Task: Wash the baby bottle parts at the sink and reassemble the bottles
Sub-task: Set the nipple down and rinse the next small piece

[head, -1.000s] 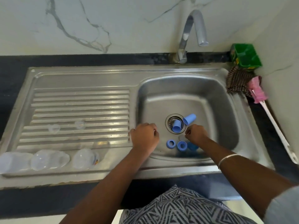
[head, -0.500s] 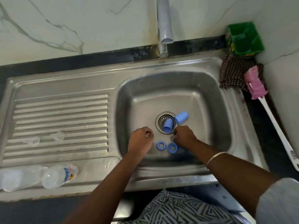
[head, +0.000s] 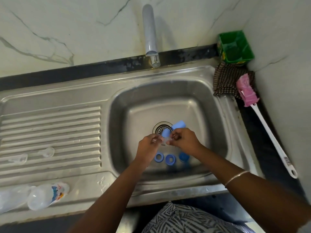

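both hands meet over the middle of the steel sink basin (head: 210, 115), just in front of the drain strainer (head: 160, 127). the left hand (head: 149, 145) and the right hand (head: 184, 140) each pinch an edge of one small clear teat (head: 165, 140) stretched between their fingertips, fingers curled in on it. it is see-through and hard to make out in detail.

on the basin floor below the hands lie two blue screw rings (head: 159, 157), side by side, and a third blue piece (head: 183, 156) partly under the right wrist. two blue caps (head: 178, 125) lie at the drain, one on the strainer, the other tilted just beside it.

on the ribbed draining board (head: 50, 125) to the left sit two more clear teats (head: 48, 152), well apart from the basin. at the near left corner lie clear bottle bodies (head: 48, 195) on their sides, one with a printed picture.

the tap (head: 150, 34) stands at the back; i cannot tell whether water runs. at the right back corner are a green tub (head: 235, 47), a checked cloth (head: 225, 79) and a pink-headed bottle brush (head: 269, 132) with a white handle. a thin bangle (head: 236, 178) circles the right forearm.
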The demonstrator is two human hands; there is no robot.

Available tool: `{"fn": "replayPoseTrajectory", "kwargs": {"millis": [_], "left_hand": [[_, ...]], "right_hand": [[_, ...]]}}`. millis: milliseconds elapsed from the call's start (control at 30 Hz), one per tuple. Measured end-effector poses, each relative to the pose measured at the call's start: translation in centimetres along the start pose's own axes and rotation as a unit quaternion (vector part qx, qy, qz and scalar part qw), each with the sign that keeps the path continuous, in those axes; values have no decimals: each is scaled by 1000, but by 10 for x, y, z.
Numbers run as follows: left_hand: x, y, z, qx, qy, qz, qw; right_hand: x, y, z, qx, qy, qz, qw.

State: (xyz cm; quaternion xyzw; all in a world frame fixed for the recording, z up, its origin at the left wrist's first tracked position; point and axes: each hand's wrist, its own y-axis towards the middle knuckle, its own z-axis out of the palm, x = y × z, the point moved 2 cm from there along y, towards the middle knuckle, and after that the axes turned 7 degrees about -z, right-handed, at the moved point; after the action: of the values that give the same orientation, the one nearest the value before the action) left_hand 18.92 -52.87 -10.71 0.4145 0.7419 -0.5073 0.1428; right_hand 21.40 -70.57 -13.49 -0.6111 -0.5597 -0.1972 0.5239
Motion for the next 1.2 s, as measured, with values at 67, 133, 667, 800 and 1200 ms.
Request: {"fn": "replayPoseTrajectory", "kwargs": {"millis": [67, 133, 667, 800, 1200], "left_hand": [[-5, -4, 2, 24, -49, 6, 998], [-11, -9, 3, 42, -101, 17, 994], [-9, -40, -25, 151, -360, -91, 916], [-2, -42, -28, 166, -350, -106, 916], [15, -35, -34, 50, -216, -53, 974]], "right_hand": [[14, -10, -4, -3, 109, 1, 994], [24, -20, -8, 0, 189, 8, 982], [41, -53, 6, 98, 466, 26, 879], [47, -58, 15, 108, 470, 47, 875], [62, -64, 35, 50, 381, 106, 917]]}}
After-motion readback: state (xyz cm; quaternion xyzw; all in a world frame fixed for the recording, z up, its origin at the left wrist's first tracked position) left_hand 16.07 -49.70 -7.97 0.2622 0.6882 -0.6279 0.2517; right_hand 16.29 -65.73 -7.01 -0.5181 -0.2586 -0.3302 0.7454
